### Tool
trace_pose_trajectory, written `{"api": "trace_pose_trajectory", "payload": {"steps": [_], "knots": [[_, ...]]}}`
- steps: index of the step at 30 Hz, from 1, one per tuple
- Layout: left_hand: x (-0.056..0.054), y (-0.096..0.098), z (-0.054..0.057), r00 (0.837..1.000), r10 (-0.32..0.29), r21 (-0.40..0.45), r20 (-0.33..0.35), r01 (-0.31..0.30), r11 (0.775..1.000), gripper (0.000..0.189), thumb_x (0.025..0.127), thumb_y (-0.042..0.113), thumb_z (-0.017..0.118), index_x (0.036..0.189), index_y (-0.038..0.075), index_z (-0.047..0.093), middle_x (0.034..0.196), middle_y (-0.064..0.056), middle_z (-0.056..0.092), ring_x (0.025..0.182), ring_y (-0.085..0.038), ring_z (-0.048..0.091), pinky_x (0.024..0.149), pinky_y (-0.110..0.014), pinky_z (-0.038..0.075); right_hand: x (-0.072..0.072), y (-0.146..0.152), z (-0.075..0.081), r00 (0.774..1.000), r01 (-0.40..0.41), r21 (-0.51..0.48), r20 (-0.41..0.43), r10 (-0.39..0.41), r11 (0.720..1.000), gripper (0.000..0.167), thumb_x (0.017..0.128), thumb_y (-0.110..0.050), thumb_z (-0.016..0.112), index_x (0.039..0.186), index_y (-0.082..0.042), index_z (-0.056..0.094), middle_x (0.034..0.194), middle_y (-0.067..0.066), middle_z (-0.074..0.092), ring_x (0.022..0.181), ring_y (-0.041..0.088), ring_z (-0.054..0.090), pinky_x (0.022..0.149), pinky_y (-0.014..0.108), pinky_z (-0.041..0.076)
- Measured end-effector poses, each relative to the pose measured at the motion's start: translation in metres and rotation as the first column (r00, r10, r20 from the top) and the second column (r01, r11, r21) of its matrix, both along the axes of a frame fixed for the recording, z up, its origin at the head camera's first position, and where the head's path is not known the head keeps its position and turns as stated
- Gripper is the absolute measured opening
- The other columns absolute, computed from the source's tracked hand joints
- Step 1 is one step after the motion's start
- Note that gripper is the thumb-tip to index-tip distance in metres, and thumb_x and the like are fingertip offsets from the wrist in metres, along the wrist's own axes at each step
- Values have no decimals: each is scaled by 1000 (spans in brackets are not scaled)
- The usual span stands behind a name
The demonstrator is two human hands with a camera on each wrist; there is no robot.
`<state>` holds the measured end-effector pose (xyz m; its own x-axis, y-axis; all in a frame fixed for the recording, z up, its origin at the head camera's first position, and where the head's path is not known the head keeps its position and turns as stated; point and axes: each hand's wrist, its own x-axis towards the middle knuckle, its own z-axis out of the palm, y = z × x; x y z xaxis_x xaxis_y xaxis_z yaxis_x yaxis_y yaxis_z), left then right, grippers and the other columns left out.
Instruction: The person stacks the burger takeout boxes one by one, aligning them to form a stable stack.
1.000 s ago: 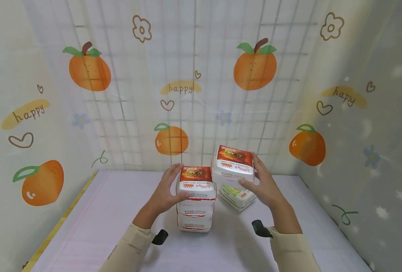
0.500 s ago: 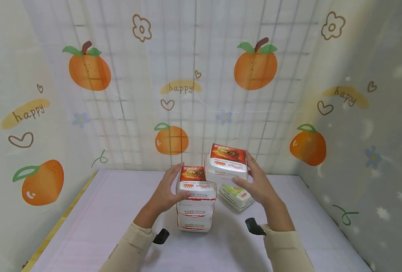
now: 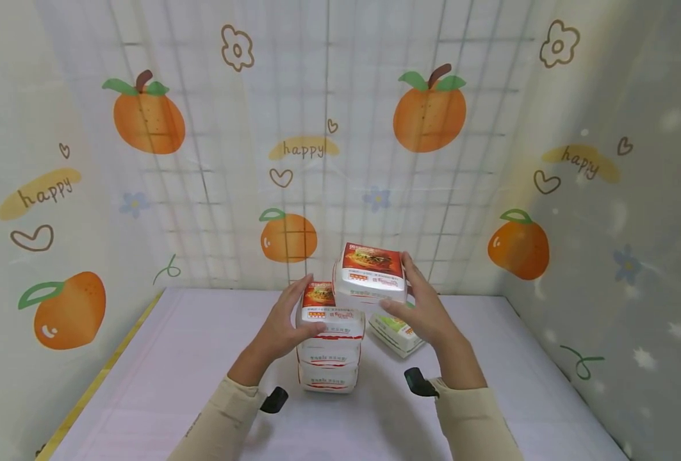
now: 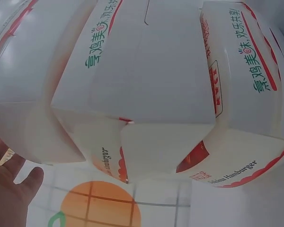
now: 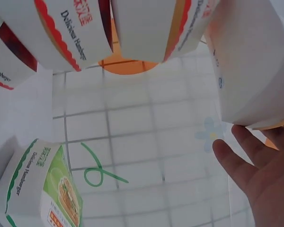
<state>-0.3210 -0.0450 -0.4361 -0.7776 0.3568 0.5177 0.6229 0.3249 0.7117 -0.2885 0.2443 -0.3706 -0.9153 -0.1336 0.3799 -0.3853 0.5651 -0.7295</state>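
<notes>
I find the right hand [image 3: 426,307] clamped on the raised box [image 3: 370,272], just right of centre in the head view: thumb at the front, fingers behind, a grip that seems chosen to leave the underside free. That box sits slightly tilted, overlapping the upper right of the stack [image 3: 328,353]; I cannot tell whether the two touch. The left hand [image 3: 278,326] is wrapped around the left side of the top box [image 3: 311,324], thumb across its front, presumably steadying the column of three. The hands stand apart, one on each side. The green box [image 3: 398,333] rests on the table [image 3: 144,371], behind and right of the stack, held by neither hand.

Material appears to be thin folded card, white and glossy, with sloping walls meeting at a wider waist; such walls would likely dent under a hard squeeze. I note red scalloped edging in both wrist views, and smooth, flat lids printed with burgers
</notes>
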Motion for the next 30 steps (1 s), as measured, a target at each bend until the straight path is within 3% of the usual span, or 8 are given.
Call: {"api": "trace_pose_trajectory", "payload": {"steps": [8, 19, 26, 30], "knots": [[0, 0, 4, 1000, 6, 7, -1, -6, 1000, 89, 80, 55, 72, 153, 37, 26, 152, 5, 32, 137, -22, 31, 103, -65, 30, -2, -10, 2, 999, -32, -7, -29, 32, 999, 104, 83, -41, 73, 157, -29, 2, 162, -2, 8, 138, 43, 29, 101, 68, 29], [2, 0, 10, 1000, 11, 21, -19, -10, 1000, 90, 81, 53, 72, 155, 34, 24, 151, 6, 34, 137, -24, 31, 102, -66, 31, -3, -25, 6, 999, -50, -2, -20, 50, 999, 107, 81, -44, 75, 157, -31, 1, 162, -5, 9, 133, 44, 36, 97, 69, 33], [0, 0, 12, 999, 31, 24, -21, -30, 999, 85, 83, 53, 70, 152, 46, 21, 152, 3, 34, 138, -26, 31, 100, -67, 31, -4, -33, 7, 998, -50, 29, -24, 51, 998, 105, 80, -46, 74, 157, -33, 4, 161, -1, 15, 132, 44, 38, 97, 69, 33], [0, -1, 12, 999, 42, 16, -24, -42, 999, 82, 85, 52, 68, 152, 46, 22, 152, 4, 33, 138, -25, 30, 101, -67, 30, -2, -35, 8, 997, -70, 15, -16, 71, 997, 102, 80, -46, 74, 157, -35, 7, 160, 4, 20, 132, 43, 39, 97, 70, 33]]}}
